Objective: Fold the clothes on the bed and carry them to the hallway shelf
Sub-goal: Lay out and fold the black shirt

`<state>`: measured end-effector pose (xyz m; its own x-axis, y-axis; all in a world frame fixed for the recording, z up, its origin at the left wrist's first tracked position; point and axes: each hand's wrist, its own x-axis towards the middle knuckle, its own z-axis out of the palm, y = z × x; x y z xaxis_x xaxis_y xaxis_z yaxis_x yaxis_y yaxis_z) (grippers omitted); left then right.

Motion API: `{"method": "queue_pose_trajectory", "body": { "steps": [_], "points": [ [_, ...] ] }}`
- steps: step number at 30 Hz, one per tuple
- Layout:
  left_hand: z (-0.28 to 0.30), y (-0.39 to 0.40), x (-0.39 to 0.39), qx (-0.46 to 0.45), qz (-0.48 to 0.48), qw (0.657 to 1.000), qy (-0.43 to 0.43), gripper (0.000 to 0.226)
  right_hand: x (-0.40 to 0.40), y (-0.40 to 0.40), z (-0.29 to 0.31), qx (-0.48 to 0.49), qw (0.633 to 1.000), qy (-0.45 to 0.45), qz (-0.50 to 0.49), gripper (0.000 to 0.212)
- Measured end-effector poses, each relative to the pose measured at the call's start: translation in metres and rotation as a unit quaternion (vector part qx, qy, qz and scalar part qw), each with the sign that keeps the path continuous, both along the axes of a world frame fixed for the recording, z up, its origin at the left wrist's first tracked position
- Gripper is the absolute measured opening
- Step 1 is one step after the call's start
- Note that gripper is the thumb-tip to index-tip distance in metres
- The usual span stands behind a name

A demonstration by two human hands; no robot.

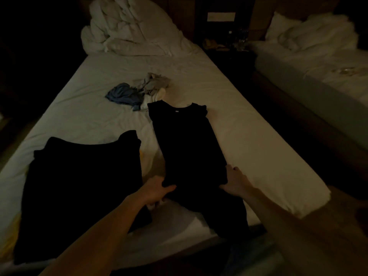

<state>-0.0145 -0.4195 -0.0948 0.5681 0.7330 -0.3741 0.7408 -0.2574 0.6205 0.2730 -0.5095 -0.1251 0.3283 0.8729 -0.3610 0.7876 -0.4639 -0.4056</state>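
Observation:
A long black top lies lengthwise on the white bed, folded narrow, with its neckline away from me. My left hand grips its left edge near the lower part, thumb on top of the cloth. My right hand holds the right edge at the same height. A second black garment lies spread flat to the left. Farther up the bed sits a small heap of crumpled clothes: a blue piece and a grey and white piece.
A bunched white duvet fills the head of the bed. A dark gap and a nightstand with small objects separate this bed from a second bed at the right. The room is dim.

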Motion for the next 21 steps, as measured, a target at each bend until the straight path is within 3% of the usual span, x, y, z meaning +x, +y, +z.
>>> {"method": "queue_pose_trajectory", "body": {
  "steps": [4,7,10,12,15,18,21],
  "points": [
    [0.020,-0.015,-0.024,0.033,0.095,0.995,-0.017,0.049,-0.006,-0.024,0.021,0.011,1.000,-0.022,-0.010,0.039],
    [0.040,-0.020,-0.041,0.020,0.205,0.969,-0.137,0.036,-0.004,-0.040,0.032,0.034,0.996,-0.080,-0.023,0.022],
    [0.056,-0.038,-0.047,-0.064,0.275,0.889,-0.361,0.033,-0.009,-0.051,0.021,0.062,0.997,-0.024,-0.033,0.034],
    [0.059,-0.049,-0.049,-0.071,0.244,0.879,-0.404,0.030,-0.022,-0.057,0.008,0.063,0.997,-0.040,-0.009,0.059],
    [0.055,-0.052,-0.051,0.026,0.220,0.921,-0.321,0.018,-0.040,-0.060,-0.011,0.059,0.988,-0.138,0.045,0.067],
    [0.043,-0.046,-0.058,0.174,0.196,0.957,-0.126,0.030,-0.042,-0.055,-0.018,0.050,0.993,-0.090,0.055,0.039],
    [0.027,-0.053,-0.053,0.229,0.099,0.968,0.032,0.042,-0.038,-0.055,-0.018,0.065,0.996,-0.057,0.037,0.020]
  ]
}}
